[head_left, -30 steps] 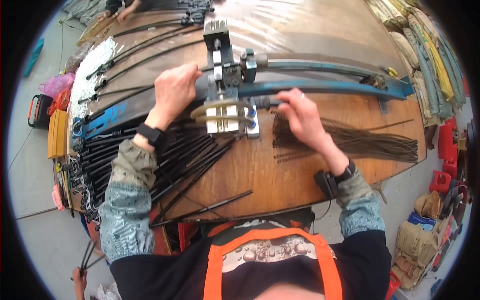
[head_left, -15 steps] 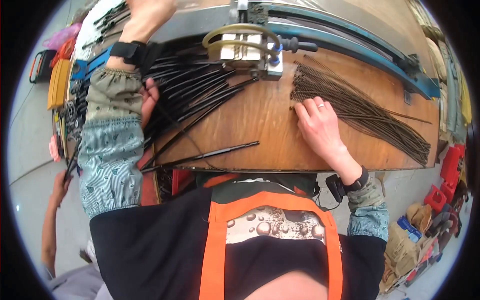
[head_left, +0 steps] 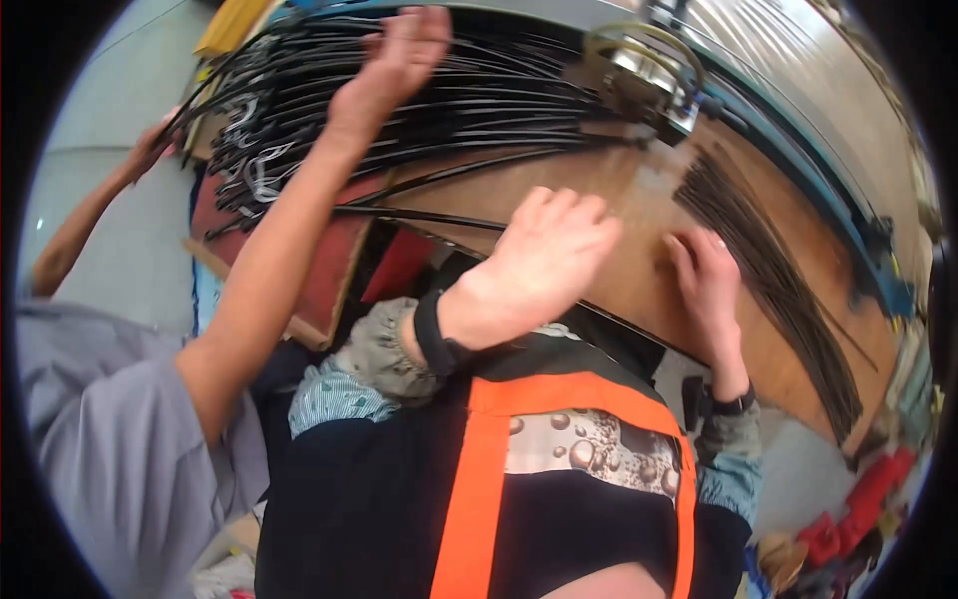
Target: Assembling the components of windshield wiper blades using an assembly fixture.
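My left hand (head_left: pixel 534 262) hovers, blurred, over the front edge of the wooden table, its back toward me; whether its fingers hold anything is hidden. My right hand (head_left: pixel 711 275) is just left of a bundle of long, thin brown coil springs (head_left: pixel 783 285). Its thumb stands apart from the bent fingers, and nothing shows between them. Many long black rods (head_left: pixel 479 95) lie spread across the table's left part. One black rod (head_left: pixel 424 215) lies nearer the front edge, behind my left wrist.
A co-worker at the left reaches a hand (head_left: pixel 394 65) over the rods; their other hand (head_left: pixel 150 148) is at the rods' left ends. A metal clamp unit (head_left: pixel 649 85) with a hose sits on a blue rail (head_left: pixel 848 215) behind the springs. Red items (head_left: pixel 848 509) lie at lower right.
My view has turned left. My left hand has come back from the far left to the front edge. My right hand has drawn away from the springs' near ends. The co-worker has reached over the rods.
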Demonstrator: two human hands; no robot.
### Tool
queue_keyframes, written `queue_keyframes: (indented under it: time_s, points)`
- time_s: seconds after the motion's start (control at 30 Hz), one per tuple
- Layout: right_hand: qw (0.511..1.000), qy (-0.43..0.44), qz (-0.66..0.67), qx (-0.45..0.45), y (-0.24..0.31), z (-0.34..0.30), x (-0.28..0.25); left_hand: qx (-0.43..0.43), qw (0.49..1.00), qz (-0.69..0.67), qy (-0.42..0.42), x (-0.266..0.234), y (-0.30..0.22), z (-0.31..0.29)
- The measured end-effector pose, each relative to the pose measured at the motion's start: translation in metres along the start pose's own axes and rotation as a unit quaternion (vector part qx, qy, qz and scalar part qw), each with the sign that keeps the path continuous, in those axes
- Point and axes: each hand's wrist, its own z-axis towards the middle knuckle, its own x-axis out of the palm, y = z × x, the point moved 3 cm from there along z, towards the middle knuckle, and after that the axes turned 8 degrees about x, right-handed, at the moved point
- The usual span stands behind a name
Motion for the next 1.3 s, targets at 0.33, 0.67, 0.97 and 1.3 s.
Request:
queue_keyframes:
  time_s: [0.33, 0.67, 0.97, 1.3]
  points:
    - [0.991, 0.123, 0.048, -0.015, -0.013, -0.002, -0.010, -0.046, 0.997, -0.067, 0.007, 0.061, 0.026, -0.035]
    - [0.991, 0.040, 0.090, -0.089, -0.012, -0.013, -0.004, -0.065, 0.991, -0.107, 0.050, 0.053, -0.007, 0.002]
    - [0.987, -0.032, 0.026, -0.156, 0.005, -0.016, -0.006, -0.043, 0.996, -0.075, 0.039, 0.040, 0.027, -0.051]
    - [0.989, 0.004, 0.025, -0.148, -0.006, -0.013, -0.029, 0.044, 0.989, -0.126, 0.059, 0.042, 0.000, 0.011]
